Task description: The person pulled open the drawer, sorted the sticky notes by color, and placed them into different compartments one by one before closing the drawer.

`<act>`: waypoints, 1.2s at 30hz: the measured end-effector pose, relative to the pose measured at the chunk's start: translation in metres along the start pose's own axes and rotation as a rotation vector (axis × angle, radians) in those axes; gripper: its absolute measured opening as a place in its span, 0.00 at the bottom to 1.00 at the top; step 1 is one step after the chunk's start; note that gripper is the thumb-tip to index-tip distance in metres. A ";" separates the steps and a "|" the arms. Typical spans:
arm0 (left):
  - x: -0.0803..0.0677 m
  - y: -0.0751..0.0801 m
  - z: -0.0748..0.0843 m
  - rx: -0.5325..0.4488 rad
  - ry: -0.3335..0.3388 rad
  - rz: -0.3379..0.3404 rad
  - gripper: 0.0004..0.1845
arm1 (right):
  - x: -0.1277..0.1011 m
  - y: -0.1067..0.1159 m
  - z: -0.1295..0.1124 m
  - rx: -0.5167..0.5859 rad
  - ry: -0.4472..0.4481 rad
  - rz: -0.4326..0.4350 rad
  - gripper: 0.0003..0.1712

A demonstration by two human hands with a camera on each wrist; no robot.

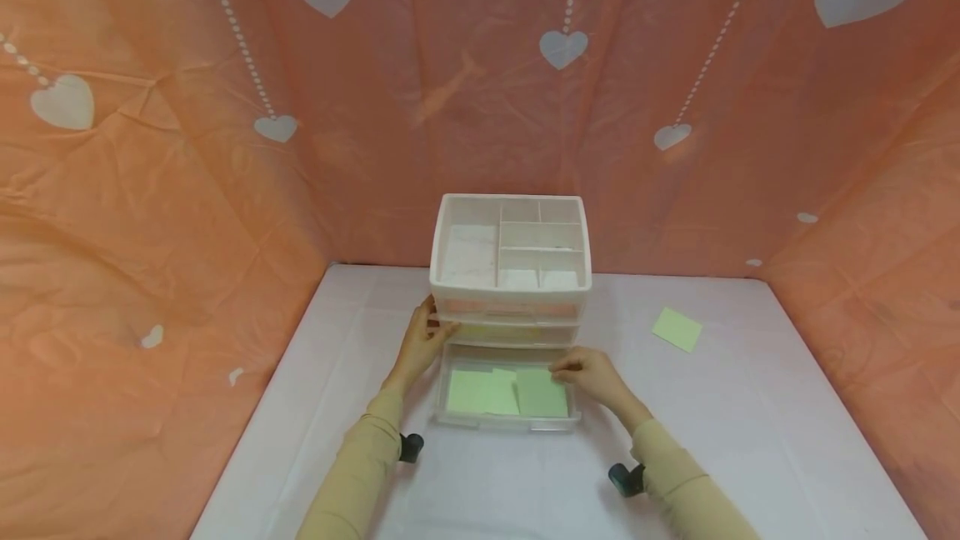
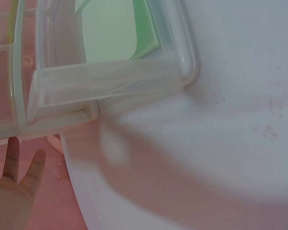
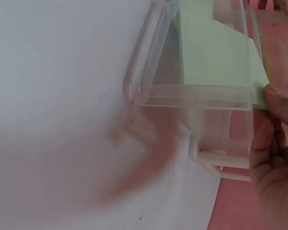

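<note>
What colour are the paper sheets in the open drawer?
Light green sheets; the head view shows them best.

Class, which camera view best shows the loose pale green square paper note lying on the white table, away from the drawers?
The head view: the loose pale green square paper note lies whole on the white table, right of the white plastic drawer unit. Neither wrist view shows it; they show only notes inside the open drawer.
</note>
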State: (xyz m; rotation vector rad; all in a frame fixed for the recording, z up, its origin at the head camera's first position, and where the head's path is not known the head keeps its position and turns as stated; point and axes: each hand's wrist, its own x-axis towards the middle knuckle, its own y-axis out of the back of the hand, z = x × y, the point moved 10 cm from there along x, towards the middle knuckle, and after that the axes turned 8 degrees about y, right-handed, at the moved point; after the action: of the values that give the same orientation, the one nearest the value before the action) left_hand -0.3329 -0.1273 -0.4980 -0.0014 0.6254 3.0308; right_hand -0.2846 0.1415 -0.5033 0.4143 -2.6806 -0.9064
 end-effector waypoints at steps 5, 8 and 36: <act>0.001 0.000 -0.001 -0.005 0.013 -0.004 0.39 | 0.000 -0.002 -0.005 -0.072 0.039 -0.019 0.04; 0.001 -0.001 -0.002 0.000 0.019 -0.004 0.39 | 0.000 -0.003 -0.005 -0.124 0.047 -0.032 0.03; 0.000 0.001 -0.001 0.025 0.008 -0.003 0.40 | -0.006 0.007 0.011 -0.026 -0.033 0.036 0.11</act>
State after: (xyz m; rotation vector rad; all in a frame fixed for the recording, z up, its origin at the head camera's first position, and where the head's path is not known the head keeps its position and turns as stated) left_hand -0.3324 -0.1283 -0.4991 -0.0142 0.6630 3.0214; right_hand -0.2838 0.1551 -0.5080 0.3468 -2.6937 -0.9449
